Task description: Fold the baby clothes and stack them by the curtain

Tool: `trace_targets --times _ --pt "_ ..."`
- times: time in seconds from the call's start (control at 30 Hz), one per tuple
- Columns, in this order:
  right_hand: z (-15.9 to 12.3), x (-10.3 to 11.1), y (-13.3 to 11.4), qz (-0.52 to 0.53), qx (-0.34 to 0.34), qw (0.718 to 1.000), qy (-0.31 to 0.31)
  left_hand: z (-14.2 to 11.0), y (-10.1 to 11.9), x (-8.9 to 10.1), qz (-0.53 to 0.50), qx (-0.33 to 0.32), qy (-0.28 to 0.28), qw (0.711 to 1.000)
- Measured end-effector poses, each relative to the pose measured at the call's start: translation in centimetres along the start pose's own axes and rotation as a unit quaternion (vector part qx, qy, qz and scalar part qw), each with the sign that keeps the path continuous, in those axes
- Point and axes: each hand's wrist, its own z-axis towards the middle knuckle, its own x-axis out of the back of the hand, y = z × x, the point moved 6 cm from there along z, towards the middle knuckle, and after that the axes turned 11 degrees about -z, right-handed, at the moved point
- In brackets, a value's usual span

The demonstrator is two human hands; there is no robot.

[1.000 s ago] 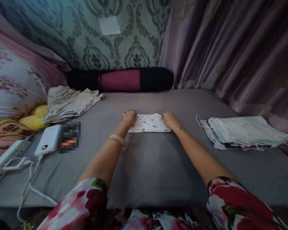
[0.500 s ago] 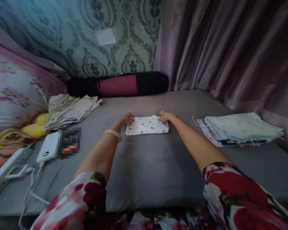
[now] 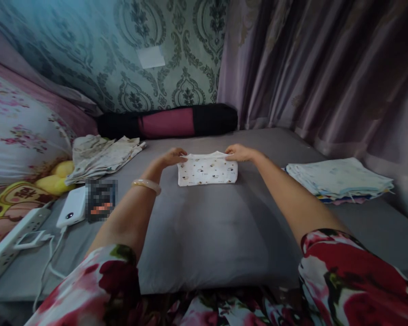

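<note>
A small white garment with a scattered dark and tan print lies folded into a rectangle on the grey bed sheet. My left hand pinches its far left corner, and a pale bangle circles that wrist. Opposite it, my right hand grips the far right corner. Between the two hands the far edge looks slightly raised, with a small peak in its middle. The fingertips are partly hidden by the cloth.
To the right lies a stack of folded cloths; more folded cloths sit at the left. A white power bank, a power strip and cables are at the near left. A black and maroon roll lies along the wall.
Both hands have shifted slightly away from me and outward, still on the garment's far corners. The garment's far edge has moved up and away with them. The camera view has tilted slightly.
</note>
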Motion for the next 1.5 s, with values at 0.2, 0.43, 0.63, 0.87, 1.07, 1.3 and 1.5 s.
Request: trace_targets --times 0.2,0.43,0.63,0.87,1.07,1.3,1.5 --pt "0.0 3.6 -1.2 -0.028 0.032 0.991 0.127 0.2 3.6 3.2 0.044 -0.073 0.079 0.993" --pt "-2.7 0.5 -1.8 -0.136 0.078 0.962 0.224 -2.9 3.2 0.2 0.178 -0.142 0.134 0.964" --pt "-6.7 -4.8 -1.5 -0.169 0.194 0.938 0.234 -7.7 0.7 -4.7 0.196 -0.221 0.067 0.953" --pt "-8.9 -7.3 -1.8 -0.204 0.237 0.933 0.176 -9.6 -0.9 -7.0 0.22 -0.19 -0.004 0.957" --pt "-8.7 -7.1 -2.0 -0.2 0.205 0.949 0.132 -9.4 -0.2 -6.7 0.191 -0.152 0.01 0.97" --pt "-5.0 -7.0 -6.7 -0.193 0.093 0.959 0.184 -5.7 2.9 -8.1 0.185 -0.069 0.141 0.97" --pt "-2.1 -9.5 -8.6 -0.181 0.065 0.966 0.174 -3.4 4.0 -11.3 0.194 -0.043 0.11 0.974"
